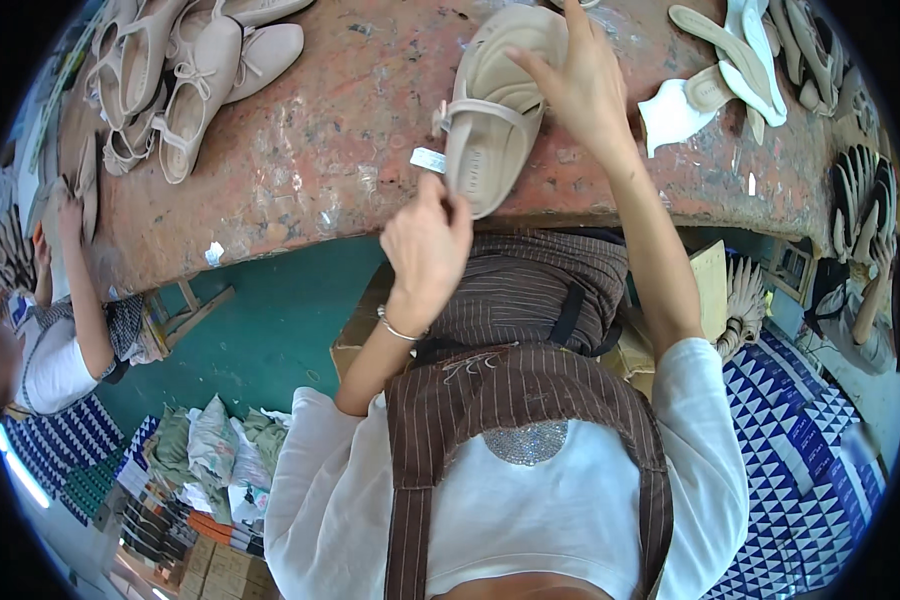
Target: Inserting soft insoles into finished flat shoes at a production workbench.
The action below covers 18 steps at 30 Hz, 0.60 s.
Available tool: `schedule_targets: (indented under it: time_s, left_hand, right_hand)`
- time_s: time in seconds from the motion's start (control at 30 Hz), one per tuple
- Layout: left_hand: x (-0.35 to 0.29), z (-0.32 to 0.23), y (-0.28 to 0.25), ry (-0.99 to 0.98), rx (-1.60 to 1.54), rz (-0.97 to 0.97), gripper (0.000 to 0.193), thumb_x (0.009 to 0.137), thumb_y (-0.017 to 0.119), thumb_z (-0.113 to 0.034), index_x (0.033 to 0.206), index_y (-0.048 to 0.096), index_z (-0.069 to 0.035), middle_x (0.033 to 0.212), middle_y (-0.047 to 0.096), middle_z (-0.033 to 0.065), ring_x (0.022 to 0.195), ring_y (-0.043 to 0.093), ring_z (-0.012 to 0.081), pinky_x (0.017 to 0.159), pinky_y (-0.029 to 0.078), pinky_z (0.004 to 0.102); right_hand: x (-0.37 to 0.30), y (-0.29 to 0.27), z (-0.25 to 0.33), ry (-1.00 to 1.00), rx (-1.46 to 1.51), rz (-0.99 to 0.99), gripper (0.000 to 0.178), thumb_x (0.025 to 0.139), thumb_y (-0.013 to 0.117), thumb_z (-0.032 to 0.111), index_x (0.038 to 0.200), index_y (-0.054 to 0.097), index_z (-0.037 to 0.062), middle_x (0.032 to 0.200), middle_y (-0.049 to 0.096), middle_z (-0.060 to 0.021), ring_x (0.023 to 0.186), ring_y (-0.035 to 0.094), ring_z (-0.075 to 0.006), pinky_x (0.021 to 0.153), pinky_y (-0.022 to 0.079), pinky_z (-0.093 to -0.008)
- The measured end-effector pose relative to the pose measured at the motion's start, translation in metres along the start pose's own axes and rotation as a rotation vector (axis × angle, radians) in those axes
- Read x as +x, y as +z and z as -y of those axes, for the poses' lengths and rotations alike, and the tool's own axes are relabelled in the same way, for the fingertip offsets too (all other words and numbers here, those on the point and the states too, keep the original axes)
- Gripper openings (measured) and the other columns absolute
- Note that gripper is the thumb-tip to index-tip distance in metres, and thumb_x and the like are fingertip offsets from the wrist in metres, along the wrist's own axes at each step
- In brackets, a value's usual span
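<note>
A beige flat shoe (489, 165) with a strap across it lies on the worn reddish worktable, its heel toward me. My left hand (425, 245) is closed at the heel, thumb and forefinger pinching the rim. A small white label (428, 160) sticks out beside its fingertips; whether the label is attached to the shoe, I cannot tell. Over the toe end is my right hand (585, 90), fingers stretched out and thumb apart, the thumb reaching across the front of the shoe.
Several finished beige shoes (205, 85) sit at the far left of the table (320, 170). White and tan insole pieces (715, 90) lie at the right. Co-workers stand on both sides, one person's arm (85, 310) at left. Bundled bags (215, 450) and patterned boxes (800, 440) are behind.
</note>
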State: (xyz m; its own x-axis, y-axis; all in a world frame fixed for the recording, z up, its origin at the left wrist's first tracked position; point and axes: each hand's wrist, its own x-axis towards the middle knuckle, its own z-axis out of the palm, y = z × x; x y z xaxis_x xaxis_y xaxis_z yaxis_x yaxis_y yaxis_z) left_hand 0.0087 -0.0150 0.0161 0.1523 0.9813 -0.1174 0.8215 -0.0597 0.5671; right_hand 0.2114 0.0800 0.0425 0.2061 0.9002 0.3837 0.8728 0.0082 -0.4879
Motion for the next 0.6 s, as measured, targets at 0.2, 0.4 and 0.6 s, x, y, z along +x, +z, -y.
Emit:
schedule_targets:
  time_s: [0.2, 0.4, 0.6]
  left_hand:
    - [-0.015, -0.036, 0.02, 0.459, 0.039, -0.052, 0.045, 0.079, 0.074, -0.023, 0.115, 0.06, -0.001, 0.117, 0.058, 0.0163, 0.118, 0.052, 0.037, 0.097, 0.041, 0.05]
    - [-0.008, -0.031, 0.044, 0.459, 0.228, 0.136, 0.068, 0.081, 0.069, -0.023, 0.14, 0.047, 0.003, 0.144, 0.042, 0.0243, 0.14, 0.033, 0.0394, 0.114, 0.019, 0.0652]
    - [-0.009, -0.026, 0.052, 0.419, 0.073, 0.122, 0.057, 0.089, 0.059, -0.018, 0.136, 0.045, 0.011, 0.147, 0.04, 0.0267, 0.144, 0.028, 0.0405, 0.114, 0.025, 0.0602]
  right_hand:
    - [-0.053, -0.031, 0.007, -0.239, 0.257, 0.227, 0.025, 0.067, 0.066, -0.004, 0.09, 0.06, 0.0024, 0.119, 0.061, -0.0207, 0.106, 0.062, -0.0434, 0.092, 0.052, -0.0454]
    - [-0.085, 0.001, 0.027, -0.14, -0.073, 0.426, 0.062, 0.075, 0.059, -0.005, 0.136, 0.048, -0.002, 0.127, 0.063, -0.0203, 0.126, 0.055, -0.0358, 0.117, 0.024, -0.0561]
    - [-0.041, 0.031, 0.02, -0.169, -0.164, 0.351, 0.035, 0.077, 0.056, -0.003, 0.112, 0.056, -0.0041, 0.106, 0.064, -0.0182, 0.111, 0.06, -0.033, 0.113, 0.029, -0.0541]
